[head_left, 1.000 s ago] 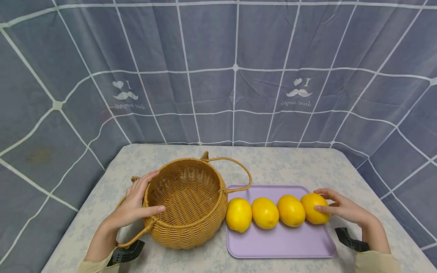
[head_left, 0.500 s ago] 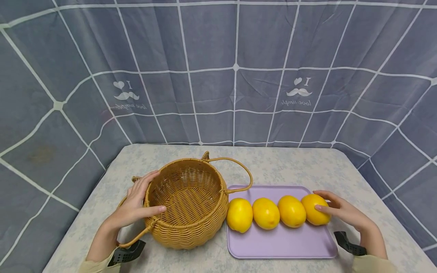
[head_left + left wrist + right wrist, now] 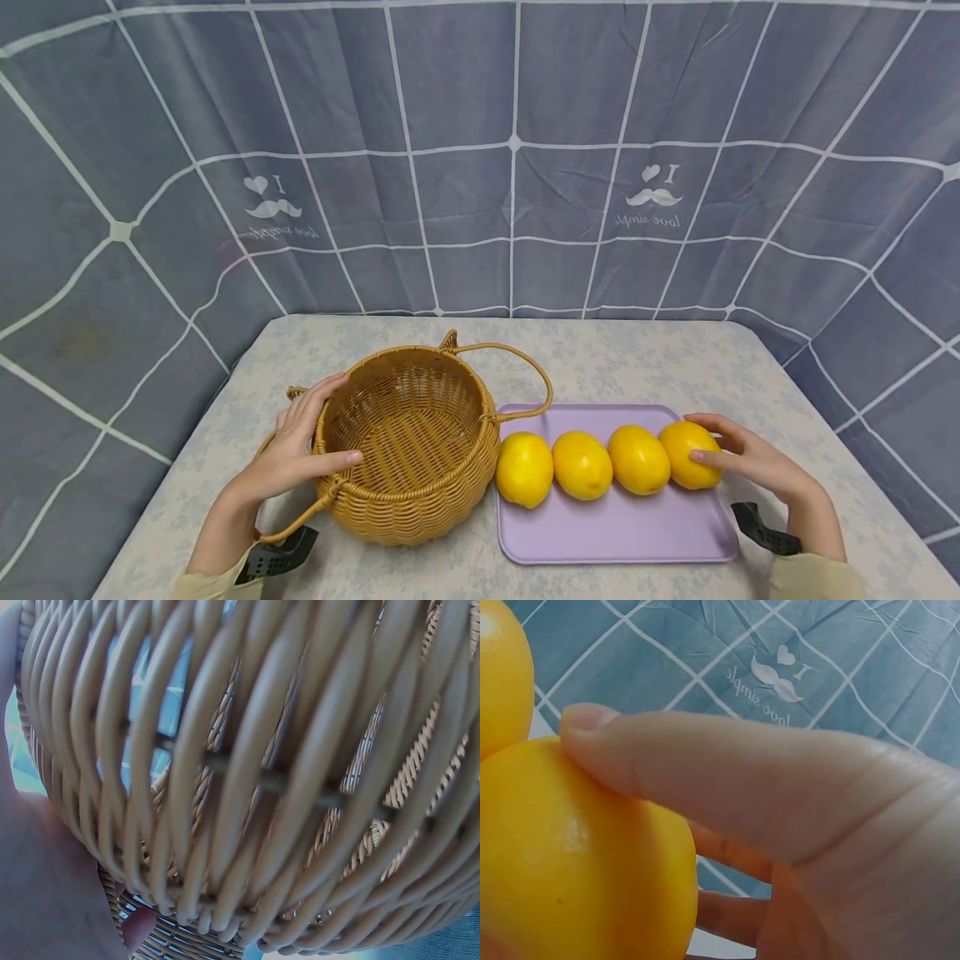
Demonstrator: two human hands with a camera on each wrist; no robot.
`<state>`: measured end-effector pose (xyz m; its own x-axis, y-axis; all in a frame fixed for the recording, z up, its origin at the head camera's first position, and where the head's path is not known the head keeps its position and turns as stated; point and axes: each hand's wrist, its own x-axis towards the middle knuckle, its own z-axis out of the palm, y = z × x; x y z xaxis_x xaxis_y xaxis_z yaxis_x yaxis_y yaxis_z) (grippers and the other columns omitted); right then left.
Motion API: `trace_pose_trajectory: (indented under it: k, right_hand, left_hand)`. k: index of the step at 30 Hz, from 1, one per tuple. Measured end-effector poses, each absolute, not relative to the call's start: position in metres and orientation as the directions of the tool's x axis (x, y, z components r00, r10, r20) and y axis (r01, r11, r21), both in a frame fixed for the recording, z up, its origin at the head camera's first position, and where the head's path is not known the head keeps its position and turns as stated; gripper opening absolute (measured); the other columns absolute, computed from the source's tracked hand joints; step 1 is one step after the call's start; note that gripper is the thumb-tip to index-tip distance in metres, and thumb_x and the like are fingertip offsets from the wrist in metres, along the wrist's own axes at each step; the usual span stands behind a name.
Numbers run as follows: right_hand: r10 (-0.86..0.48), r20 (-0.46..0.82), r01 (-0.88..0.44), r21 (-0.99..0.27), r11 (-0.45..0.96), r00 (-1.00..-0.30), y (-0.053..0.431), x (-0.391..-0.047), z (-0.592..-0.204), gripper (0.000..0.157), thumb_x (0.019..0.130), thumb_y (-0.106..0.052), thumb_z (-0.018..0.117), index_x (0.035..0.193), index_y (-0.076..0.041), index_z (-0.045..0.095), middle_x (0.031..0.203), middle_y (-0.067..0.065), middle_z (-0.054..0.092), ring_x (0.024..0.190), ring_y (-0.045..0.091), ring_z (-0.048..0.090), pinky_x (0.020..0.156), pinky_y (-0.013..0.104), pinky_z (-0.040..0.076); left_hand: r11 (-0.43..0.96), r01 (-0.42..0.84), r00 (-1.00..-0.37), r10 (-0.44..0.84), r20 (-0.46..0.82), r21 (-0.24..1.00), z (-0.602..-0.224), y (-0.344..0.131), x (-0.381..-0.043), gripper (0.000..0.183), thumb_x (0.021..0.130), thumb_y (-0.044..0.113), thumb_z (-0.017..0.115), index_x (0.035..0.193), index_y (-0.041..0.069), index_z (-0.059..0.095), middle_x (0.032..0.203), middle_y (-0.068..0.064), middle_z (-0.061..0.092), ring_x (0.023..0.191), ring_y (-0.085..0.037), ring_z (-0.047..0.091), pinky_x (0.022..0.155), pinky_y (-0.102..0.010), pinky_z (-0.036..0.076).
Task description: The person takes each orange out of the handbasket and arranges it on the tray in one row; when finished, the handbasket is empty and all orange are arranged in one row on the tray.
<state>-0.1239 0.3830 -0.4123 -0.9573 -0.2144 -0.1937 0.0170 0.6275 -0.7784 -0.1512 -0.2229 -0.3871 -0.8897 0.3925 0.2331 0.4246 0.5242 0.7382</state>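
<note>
A round brown wicker basket with loop handles stands left of centre, with nothing inside. My left hand grips its left rim, thumb reaching over the edge. The left wrist view is filled by the basket's woven side, the hand at its left. Several yellow lemons lie in a row on a purple tray. The rightmost lemon is held from the right by my right hand. In the right wrist view the thumb lies across that lemon's top, other fingers behind it.
The basket's right handle overhangs the tray's far left corner. The leftmost lemon sits close to the basket's side. Behind the pale patterned table hangs a grey-blue checked curtain, with more of it on both sides.
My right forearm has drawn slightly inward. Both hands keep their places on the basket and the lemon, and the head view has shifted a little.
</note>
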Motion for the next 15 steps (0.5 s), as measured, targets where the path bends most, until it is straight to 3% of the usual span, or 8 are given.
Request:
trace_pose_trajectory:
  k: [8, 15]
  right_hand:
    - [-0.197, -0.164, 0.002, -0.774, 0.634, -0.966, 0.3823, -0.1226, -0.4113, 0.057, 0.093, -0.024, 0.058, 0.141, -0.002, 0.037, 0.134, 0.022, 0.043, 0.113, 0.038, 0.046, 0.082, 0.046, 0.045]
    - [-0.204, -0.194, 0.024, -0.778, 0.628, -0.960, 0.3834, -0.1224, -0.4109, 0.059, 0.093, -0.024, 0.058, 0.142, -0.001, 0.034, 0.136, 0.025, 0.040, 0.116, 0.043, 0.043, 0.085, 0.051, 0.044]
  left_hand:
    - [0.522, 0.437, -0.884, 0.397, 0.245, 0.732, -0.3860, -0.2241, -0.1535, 0.092, 0.076, 0.025, 0.076, 0.150, 0.022, 0.021, 0.153, -0.005, 0.014, 0.137, -0.039, 0.008, 0.092, -0.069, 0.004]
    - [0.519, 0.432, -0.885, 0.401, 0.236, 0.738, -0.3869, -0.2238, -0.1519, 0.092, 0.077, 0.025, 0.076, 0.150, 0.023, 0.020, 0.153, -0.005, 0.014, 0.137, -0.039, 0.007, 0.092, -0.070, 0.003]
